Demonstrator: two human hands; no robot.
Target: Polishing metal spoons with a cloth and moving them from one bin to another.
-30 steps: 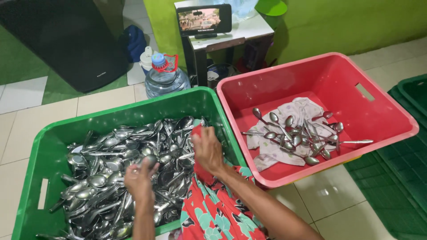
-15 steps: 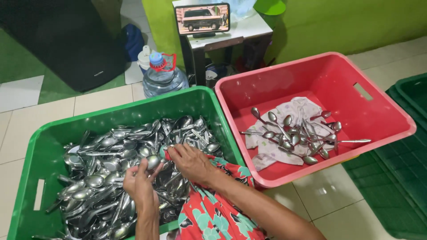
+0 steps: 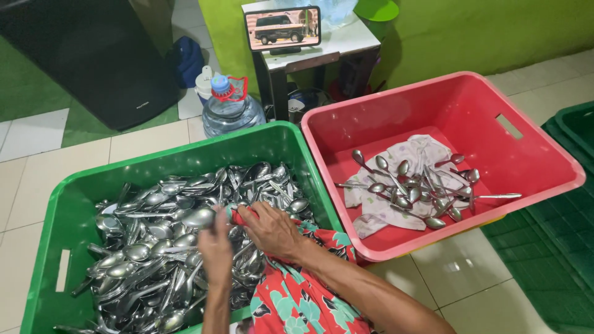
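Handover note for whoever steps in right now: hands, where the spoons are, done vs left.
Left hand: over the green crate, holding a spoon by its bowl end.
Right hand: on the same spoon, pressing a red floral cloth against it.
Green crate: a large pile of spoons.
Red crate: a small batch of spoons lying on a pale cloth.
Done: that small batch. Left: most of the pile in the green crate.
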